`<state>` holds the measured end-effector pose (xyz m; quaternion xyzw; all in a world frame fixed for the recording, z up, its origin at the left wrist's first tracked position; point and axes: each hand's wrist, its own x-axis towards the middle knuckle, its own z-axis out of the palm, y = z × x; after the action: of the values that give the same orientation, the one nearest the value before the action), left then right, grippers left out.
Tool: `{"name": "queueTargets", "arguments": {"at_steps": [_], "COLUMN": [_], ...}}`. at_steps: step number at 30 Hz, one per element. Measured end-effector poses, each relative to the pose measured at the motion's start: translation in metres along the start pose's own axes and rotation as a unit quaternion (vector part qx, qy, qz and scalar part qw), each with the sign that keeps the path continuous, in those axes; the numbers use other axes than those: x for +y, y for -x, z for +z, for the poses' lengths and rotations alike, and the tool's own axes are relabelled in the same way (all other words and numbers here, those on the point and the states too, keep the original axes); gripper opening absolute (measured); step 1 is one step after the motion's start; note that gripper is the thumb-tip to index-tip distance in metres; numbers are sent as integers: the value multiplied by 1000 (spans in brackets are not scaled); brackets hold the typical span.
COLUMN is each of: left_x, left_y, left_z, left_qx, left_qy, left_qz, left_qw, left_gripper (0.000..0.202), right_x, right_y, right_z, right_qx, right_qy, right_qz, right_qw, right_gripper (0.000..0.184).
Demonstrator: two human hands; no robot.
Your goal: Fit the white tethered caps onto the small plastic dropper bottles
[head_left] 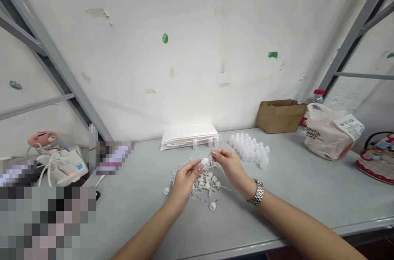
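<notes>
Left hand (184,180) pinches a tiny white plastic dropper cap (205,163), right hand (231,165) nips its thin end: looks featherlight, slippery; grip the body

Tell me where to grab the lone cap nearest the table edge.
Pinch the cap by its round body, coming down from above: it lies apart from the pile, so fingers fit either side; its thin stem looks too slight. Left hand and right hand now pinch another piece.

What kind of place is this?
Probably a workshop: at a table, the left hand and right hand hold a white cap over a pile of caps, beside rows of little bottles.
</notes>
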<state>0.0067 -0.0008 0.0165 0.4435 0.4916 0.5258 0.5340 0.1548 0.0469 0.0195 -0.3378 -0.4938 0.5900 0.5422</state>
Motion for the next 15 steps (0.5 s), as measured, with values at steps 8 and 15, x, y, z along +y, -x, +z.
{"name": "queueTargets", "arguments": {"at_steps": [8,15], "left_x": [-1,-1], "left_y": [-1,-1], "left_z": [1,0], "left_qx": [-2,-5], "left_qy": [4,-3], "left_qz": [1,5], "left_qw": [1000,1000], "left_gripper": [38,37], "right_x": [1,1], "right_y": [2,2], "right_z": [1,0], "right_qx": [8,-2], "right_qy": [36,35], "right_qz": [-16,-16], "right_qw": [999,999], "right_gripper": [23,24]}}
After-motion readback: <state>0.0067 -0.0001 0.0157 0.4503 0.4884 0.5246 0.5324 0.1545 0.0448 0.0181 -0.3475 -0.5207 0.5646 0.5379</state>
